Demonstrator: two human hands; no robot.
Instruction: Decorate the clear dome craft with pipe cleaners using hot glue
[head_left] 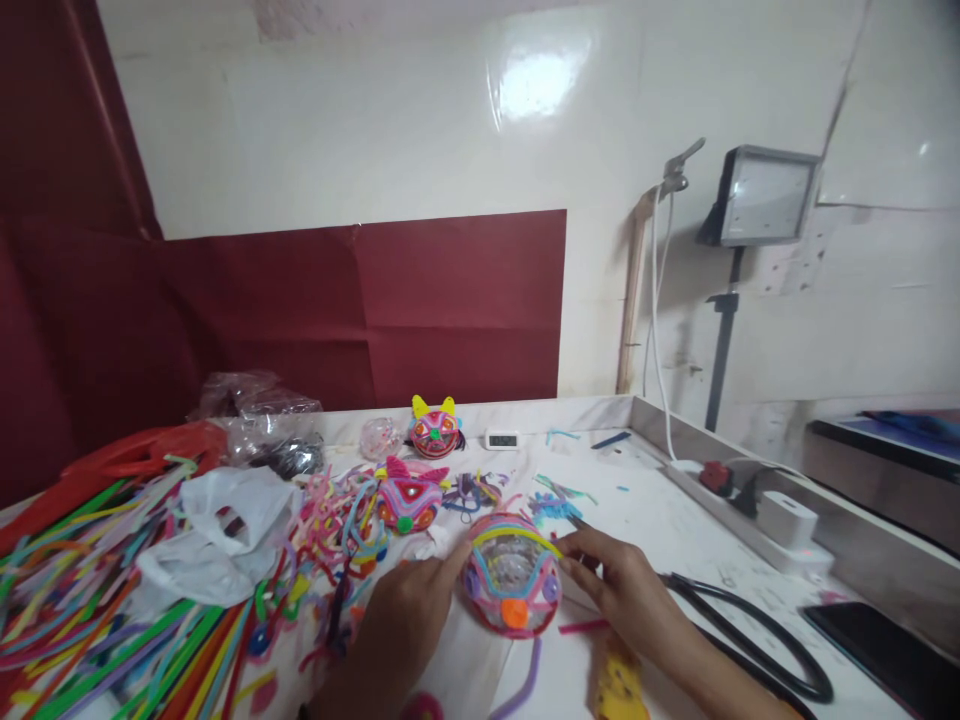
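Note:
A clear ball wrapped in pink, blue and yellow pipe cleaners [511, 583], with an orange pom-pom nose, rests on the white table [660, 520]. My left hand [405, 615] presses its fingertips against the ball's left side. My right hand [619, 590] pinches the yellow pipe cleaner at the ball's upper right edge. A loose purple pipe cleaner [525, 680] lies just below the ball, and a pink one [581, 627] under my right hand.
Several coloured pipe cleaners [112, 600] pile up at left beside a white plastic bag [225, 535]. Two finished decorated balls [409, 500] [435, 430] sit behind. A black cable [757, 630], a phone [885, 650], a white charger [787, 520] and a lamp stand [724, 340] are at right.

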